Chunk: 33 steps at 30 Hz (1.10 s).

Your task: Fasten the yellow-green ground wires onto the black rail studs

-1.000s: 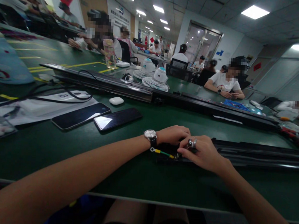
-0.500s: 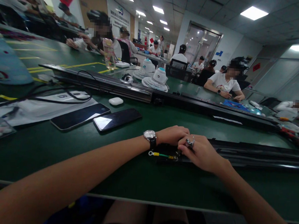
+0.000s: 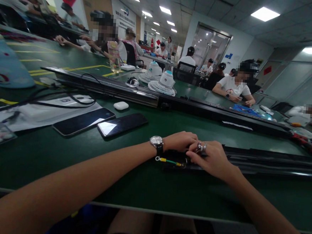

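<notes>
My left hand (image 3: 180, 140) rests over the left end of a long black metal rail (image 3: 270, 162) lying on the green table. Its fingers curl down behind my right hand, so their tips are hidden. My right hand (image 3: 209, 154), with silver rings on it, is closed in a pinch over the same end, and the two hands touch. What sits between the fingers does not show. A short green-and-yellow wire (image 3: 171, 162) with a ring terminal sticks out to the left below my hands. A watch (image 3: 156, 144) is on my left wrist.
Two phones (image 3: 123, 125) and a white earphone case (image 3: 120, 105) lie at the left. Another long black rail (image 3: 225, 116) crosses the table farther back, with two white fans (image 3: 163, 83) behind it. A blue container (image 3: 8, 62) stands far left. Several people sit beyond.
My right hand has turned slightly at the rail's end, its rings now facing differently. The wire's ring end has shifted up a little. My left arm stays in place.
</notes>
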Each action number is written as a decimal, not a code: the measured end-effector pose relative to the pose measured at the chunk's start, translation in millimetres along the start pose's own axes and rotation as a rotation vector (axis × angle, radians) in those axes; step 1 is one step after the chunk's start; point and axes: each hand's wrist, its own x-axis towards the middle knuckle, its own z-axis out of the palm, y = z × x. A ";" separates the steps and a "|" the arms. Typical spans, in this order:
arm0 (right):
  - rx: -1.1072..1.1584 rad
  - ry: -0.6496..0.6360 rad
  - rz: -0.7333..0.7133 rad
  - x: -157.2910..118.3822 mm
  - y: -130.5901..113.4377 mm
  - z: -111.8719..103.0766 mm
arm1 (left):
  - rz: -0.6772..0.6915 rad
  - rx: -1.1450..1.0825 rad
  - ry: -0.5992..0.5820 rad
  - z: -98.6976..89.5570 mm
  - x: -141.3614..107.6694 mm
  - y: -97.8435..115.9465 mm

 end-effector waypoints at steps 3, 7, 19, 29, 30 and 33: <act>0.010 0.029 0.022 -1.0 0.9 0.4 | -0.002 -0.003 0.008 0.8 -0.1 -0.3; 0.039 0.052 0.048 -1.3 0.3 0.2 | 0.002 -0.006 0.019 1.7 0.1 -1.0; 0.092 0.005 0.038 0.1 -3.2 0.4 | 0.036 0.024 0.021 3.9 0.4 -5.0; 0.097 0.009 0.030 0.7 -4.8 1.1 | 0.054 0.035 0.022 4.3 -0.2 -7.0; 0.094 0.008 0.028 0.7 -4.9 1.4 | 0.054 0.035 0.019 4.1 -0.1 -7.0; 0.080 0.006 0.024 0.6 -4.9 2.2 | 0.054 0.037 0.011 3.5 0.3 -6.8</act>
